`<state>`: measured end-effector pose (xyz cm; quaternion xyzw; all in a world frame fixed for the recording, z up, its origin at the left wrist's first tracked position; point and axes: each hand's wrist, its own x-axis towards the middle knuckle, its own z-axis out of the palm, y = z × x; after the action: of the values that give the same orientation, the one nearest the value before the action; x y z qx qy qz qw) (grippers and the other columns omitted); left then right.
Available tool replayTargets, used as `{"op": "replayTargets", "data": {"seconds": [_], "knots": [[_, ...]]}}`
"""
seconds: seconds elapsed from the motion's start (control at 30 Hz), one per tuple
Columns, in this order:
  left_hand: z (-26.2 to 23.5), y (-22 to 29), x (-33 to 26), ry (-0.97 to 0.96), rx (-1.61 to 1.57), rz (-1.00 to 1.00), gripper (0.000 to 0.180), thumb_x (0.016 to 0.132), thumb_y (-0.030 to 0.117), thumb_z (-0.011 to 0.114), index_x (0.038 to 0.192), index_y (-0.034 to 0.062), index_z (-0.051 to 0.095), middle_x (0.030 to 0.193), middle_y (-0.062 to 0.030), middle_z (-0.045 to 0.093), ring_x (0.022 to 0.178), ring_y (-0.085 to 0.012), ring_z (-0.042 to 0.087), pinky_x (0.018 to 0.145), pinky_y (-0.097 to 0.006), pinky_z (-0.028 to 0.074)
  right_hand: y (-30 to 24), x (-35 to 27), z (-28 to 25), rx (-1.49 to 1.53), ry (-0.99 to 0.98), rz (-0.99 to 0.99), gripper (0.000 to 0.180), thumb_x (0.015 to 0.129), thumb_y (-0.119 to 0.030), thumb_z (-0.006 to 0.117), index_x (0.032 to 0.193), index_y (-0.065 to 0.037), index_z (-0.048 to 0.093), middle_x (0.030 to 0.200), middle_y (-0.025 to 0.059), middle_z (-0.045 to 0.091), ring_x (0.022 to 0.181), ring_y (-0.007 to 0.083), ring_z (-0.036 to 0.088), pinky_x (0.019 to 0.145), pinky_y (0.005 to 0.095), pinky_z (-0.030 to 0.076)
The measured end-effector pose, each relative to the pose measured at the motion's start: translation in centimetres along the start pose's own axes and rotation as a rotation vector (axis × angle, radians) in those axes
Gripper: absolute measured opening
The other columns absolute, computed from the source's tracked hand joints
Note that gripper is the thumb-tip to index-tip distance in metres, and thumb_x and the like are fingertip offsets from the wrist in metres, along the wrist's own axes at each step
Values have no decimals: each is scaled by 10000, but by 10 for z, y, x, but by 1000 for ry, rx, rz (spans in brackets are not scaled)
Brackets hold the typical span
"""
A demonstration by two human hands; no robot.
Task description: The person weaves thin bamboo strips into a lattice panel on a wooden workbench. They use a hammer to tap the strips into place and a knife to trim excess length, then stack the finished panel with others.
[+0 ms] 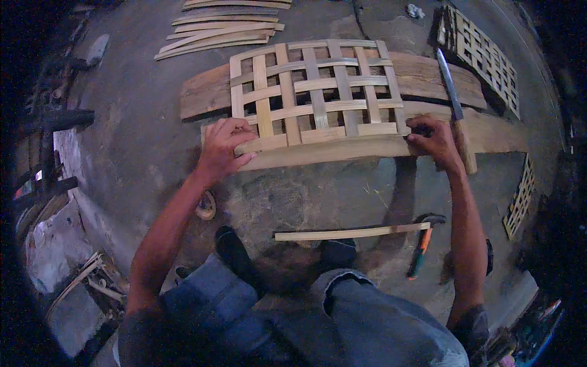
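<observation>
A woven lattice panel [318,113] of flat pale wooden strips lies on wide wooden boards [342,150] in front of me. At its near left corner, my left hand [225,148] is closed on the panel, thumb by the end of the lowest crosswise strip. My right hand [434,140] pinches the near right corner with curled fingers, which partly hide that corner. Just right of that hand, a long knife [451,85] with a wooden handle lies across the boards, its blade pointing away from me.
Loose strips [223,35] lie in a pile at the far left. Other lattice panels [483,52] are at the far right, with a smaller lattice [521,199] nearer. By my feet are a single strip [351,233] and a hammer [420,249] with an orange and green handle.
</observation>
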<state>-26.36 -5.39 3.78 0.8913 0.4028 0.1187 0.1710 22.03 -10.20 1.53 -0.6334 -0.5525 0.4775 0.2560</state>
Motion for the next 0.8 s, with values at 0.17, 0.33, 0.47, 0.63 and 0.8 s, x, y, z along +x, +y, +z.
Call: {"op": "replayTargets", "data": {"seconds": [0.17,0.33,0.47,0.63,0.8], "knots": [[9,-17,-2,38,-100,14,413,620,193,829,1011,124,714,1093,-29,593,1002,-232,573,920,-411,387,18,6,-14,-207,13,-200,332,731,-72,777,1051,-23,700,1036,102,653,953,245,652,860,346,517],[6,-16,2,29,-36,30,429,630,246,829,1024,121,717,1086,-34,594,1001,-242,574,924,-414,381,11,9,-9,-268,38,-136,318,743,-28,773,1052,-35,698,1050,67,640,962,156,624,848,298,509],[5,-15,1,10,-31,17,412,660,281,810,1027,121,713,1080,-34,594,1001,-245,575,921,-415,381,11,7,-5,-242,61,-128,326,747,-25,772,1066,-35,705,1030,66,640,940,162,632,831,292,516],[8,-16,1,31,-46,22,398,670,271,805,1023,116,705,1066,-41,595,1004,-247,574,917,-412,388,13,6,-3,-273,83,-171,307,744,-108,772,1041,-50,715,960,102,669,888,243,668,814,346,524],[8,-12,1,31,-52,-5,380,675,230,804,1023,116,700,1065,-46,594,1011,-245,569,913,-410,396,14,5,1,-235,103,-173,296,757,-107,768,1042,-49,715,973,105,672,903,250,672,813,345,526]]}}
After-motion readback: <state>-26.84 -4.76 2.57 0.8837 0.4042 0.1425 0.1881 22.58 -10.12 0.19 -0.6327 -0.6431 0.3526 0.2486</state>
